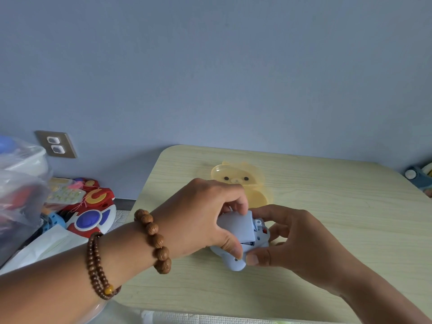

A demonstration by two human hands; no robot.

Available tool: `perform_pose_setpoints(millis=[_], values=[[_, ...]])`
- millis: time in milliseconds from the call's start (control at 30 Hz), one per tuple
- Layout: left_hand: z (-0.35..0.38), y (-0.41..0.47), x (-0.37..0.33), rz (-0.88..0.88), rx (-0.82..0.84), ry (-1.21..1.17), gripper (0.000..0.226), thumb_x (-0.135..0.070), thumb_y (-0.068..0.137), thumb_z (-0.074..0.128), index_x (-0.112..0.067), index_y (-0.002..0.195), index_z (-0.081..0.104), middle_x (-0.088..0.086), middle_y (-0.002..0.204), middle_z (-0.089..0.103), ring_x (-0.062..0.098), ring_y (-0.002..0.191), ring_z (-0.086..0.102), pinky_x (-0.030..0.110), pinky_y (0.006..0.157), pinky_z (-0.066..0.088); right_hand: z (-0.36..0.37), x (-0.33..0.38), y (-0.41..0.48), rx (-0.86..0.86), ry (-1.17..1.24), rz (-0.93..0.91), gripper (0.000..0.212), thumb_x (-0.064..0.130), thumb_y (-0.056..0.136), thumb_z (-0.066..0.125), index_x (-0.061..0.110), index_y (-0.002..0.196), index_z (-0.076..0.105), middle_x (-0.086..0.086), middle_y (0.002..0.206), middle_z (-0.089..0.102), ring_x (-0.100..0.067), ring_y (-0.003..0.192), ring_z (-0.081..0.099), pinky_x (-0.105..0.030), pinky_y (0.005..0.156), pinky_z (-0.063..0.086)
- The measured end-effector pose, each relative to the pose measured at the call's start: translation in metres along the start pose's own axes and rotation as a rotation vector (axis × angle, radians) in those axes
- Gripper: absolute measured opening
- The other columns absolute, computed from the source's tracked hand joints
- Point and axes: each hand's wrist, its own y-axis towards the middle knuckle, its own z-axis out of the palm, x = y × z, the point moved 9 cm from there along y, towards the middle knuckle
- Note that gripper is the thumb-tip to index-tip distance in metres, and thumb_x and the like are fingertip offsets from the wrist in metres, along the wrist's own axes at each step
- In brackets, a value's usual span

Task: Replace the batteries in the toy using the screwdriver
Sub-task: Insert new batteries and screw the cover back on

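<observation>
— Where is the toy?

— The pale blue toy (pixel 236 260) lies on the light wood table (pixel 327 218), near its front edge, between both hands.

— What is the left hand's grip doing?

— The left hand (pixel 201 218) has its grip closed on a flat blue cover panel (pixel 236 226), thumb at the panel's near edge and fingers curled over its far edge. The panel sits tilted on top of the toy, with a dark gap showing under its right corner.

— And the right?

— The right hand (pixel 294 239) grips the toy's body, thumb pressed to the near side, fingers round the far side.

— Anything else nearby?

— A yellow bear-faced container (pixel 247 183) rests on the table just behind the hands. Beaded bracelets (pixel 154 239) circle the left wrist.
</observation>
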Motion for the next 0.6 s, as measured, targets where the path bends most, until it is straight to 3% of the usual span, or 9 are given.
perform_pose_setpoints(millis=[100, 167, 267, 400, 500, 600], values=[[0.001, 0.003, -0.001, -0.032, 0.037, 0.012, 0.056, -0.045, 0.048, 0.095, -0.034, 0.09, 0.061, -0.018, 0.087, 0.062, -0.002, 0.086, 0.058, 0.019, 0.071, 0.052, 0.001, 0.001, -0.001, 0.046, 0.05, 0.025, 0.046, 0.029, 0.066, 0.092, 0.04, 0.107, 0.072, 0.01, 0.102, 0.076, -0.025, 0.083, 0.07, -0.04, 0.079, 0.06], [0.001, 0.005, -0.001, -0.046, 0.056, 0.041, 0.052, -0.046, 0.047, 0.095, -0.033, 0.085, 0.061, -0.02, 0.083, 0.059, -0.006, 0.08, 0.054, 0.011, 0.061, 0.041, 0.003, 0.003, -0.001, 0.088, 0.203, 0.063, 0.031, 0.032, 0.08, 0.082, 0.032, 0.11, 0.074, 0.0, 0.107, 0.076, -0.034, 0.087, 0.071, -0.04, 0.075, 0.06], [0.002, 0.005, -0.003, -0.043, 0.056, 0.085, 0.048, -0.048, 0.047, 0.094, -0.031, 0.079, 0.061, -0.018, 0.082, 0.058, -0.002, 0.078, 0.054, 0.011, 0.058, 0.036, 0.002, -0.002, 0.0, 0.079, 0.38, 0.151, 0.024, 0.034, 0.094, 0.063, 0.019, 0.106, 0.077, -0.02, 0.099, 0.075, -0.036, 0.083, 0.07, -0.042, 0.074, 0.059], [0.002, 0.005, -0.002, -0.04, 0.043, 0.075, 0.046, -0.047, 0.046, 0.094, -0.032, 0.076, 0.063, -0.016, 0.08, 0.058, -0.003, 0.072, 0.052, 0.012, 0.057, 0.035, 0.005, -0.008, 0.002, 0.081, 0.41, 0.207, 0.023, 0.028, 0.093, 0.063, 0.018, 0.107, 0.078, -0.022, 0.1, 0.076, -0.049, 0.095, 0.068, -0.042, 0.074, 0.059], [0.003, 0.004, 0.0, -0.021, 0.021, 0.058, 0.045, -0.047, 0.047, 0.095, -0.031, 0.078, 0.066, -0.016, 0.08, 0.06, -0.002, 0.077, 0.055, 0.016, 0.065, 0.046, 0.004, -0.009, 0.002, 0.077, 0.406, 0.212, 0.022, 0.026, 0.092, 0.064, 0.023, 0.109, 0.079, -0.021, 0.1, 0.077, -0.045, 0.09, 0.07, -0.038, 0.07, 0.057], [0.001, -0.002, 0.004, -0.011, -0.026, 0.006, 0.046, -0.046, 0.047, 0.095, -0.03, 0.08, 0.068, -0.016, 0.08, 0.064, 0.001, 0.083, 0.059, 0.02, 0.072, 0.052, 0.005, -0.009, 0.001, 0.077, 0.422, 0.202, 0.023, 0.026, 0.092, 0.064, 0.025, 0.109, 0.078, -0.021, 0.1, 0.076, -0.03, 0.08, 0.071, -0.036, 0.068, 0.055]])
